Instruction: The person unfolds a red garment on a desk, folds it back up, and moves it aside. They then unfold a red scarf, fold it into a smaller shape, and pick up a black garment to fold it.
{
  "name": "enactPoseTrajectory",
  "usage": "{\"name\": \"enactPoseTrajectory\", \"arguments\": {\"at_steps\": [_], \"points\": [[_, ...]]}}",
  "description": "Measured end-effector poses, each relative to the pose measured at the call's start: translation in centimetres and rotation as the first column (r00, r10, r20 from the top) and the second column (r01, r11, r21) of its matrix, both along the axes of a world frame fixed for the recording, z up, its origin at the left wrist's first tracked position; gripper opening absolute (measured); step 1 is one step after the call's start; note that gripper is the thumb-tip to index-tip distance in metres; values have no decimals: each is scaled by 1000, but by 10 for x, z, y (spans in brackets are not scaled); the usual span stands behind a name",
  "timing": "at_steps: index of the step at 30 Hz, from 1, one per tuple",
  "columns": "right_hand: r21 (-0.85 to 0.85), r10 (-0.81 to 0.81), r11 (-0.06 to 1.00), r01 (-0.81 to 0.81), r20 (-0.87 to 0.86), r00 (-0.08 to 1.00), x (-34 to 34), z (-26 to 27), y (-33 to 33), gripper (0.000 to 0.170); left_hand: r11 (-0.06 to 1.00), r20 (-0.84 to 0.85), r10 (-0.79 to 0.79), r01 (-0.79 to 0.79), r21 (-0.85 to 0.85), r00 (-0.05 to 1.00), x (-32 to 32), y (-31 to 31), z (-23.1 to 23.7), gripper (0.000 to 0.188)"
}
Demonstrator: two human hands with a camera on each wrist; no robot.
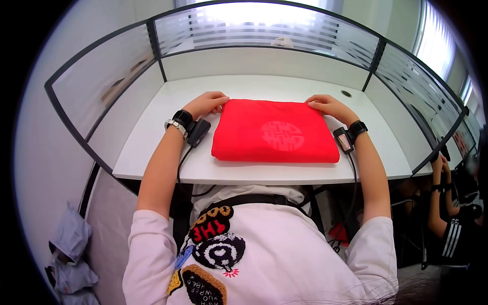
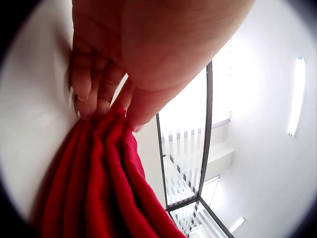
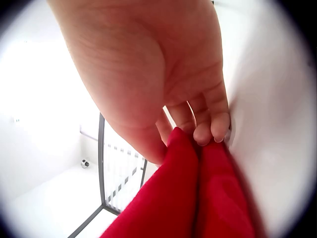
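A folded red cloth (image 1: pixel 254 129) with a pale round pattern lies on the white desk. The left hand (image 1: pixel 207 103) pinches its far left corner; in the left wrist view that hand (image 2: pixel 143 54) has its thumb and fingers on the edge of several stacked red layers (image 2: pixel 106 183). At the far right corner the right hand (image 1: pixel 333 108) grips the cloth. In the right wrist view, thumb and curled fingers of this hand (image 3: pixel 153 74) hold two thick red folds (image 3: pixel 183 183).
Low partitions with a dark frame (image 1: pixel 264 47) surround the white desk (image 1: pixel 147 147). A cable hole (image 1: pixel 346 93) is at the back right. Cables run from both wrist cameras over the front edge. Another person's arms (image 1: pixel 437 203) show at the far right.
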State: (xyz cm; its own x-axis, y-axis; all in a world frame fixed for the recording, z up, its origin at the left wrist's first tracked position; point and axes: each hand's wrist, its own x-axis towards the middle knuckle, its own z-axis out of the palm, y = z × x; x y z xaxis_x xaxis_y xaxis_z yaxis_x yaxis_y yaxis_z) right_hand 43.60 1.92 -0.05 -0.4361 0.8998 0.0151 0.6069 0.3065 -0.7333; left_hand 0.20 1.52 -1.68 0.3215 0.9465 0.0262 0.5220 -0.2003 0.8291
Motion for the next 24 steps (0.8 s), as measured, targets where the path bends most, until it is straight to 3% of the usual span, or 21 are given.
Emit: {"name": "enactPoseTrajectory", "arguments": {"at_steps": [2, 13, 15, 24], "points": [[20, 5, 1000, -3, -90, 996, 0, -1, -4, 35, 1000, -35, 0, 0, 6, 999, 0, 3, 1, 38], [49, 9, 999, -6, -68, 998, 2, 0, -2, 35, 1000, -16, -25, 25, 16, 1000, 4, -2, 4, 35], [28, 40, 999, -40, 4, 999, 5, -1, 0, 38, 998, -13, -56, 57, 33, 998, 3, -3, 4, 34], [4, 29, 1000, -29, -37, 999, 3, -4, 4, 32, 999, -7, -35, 35, 6, 999, 5, -5, 6, 23]]}}
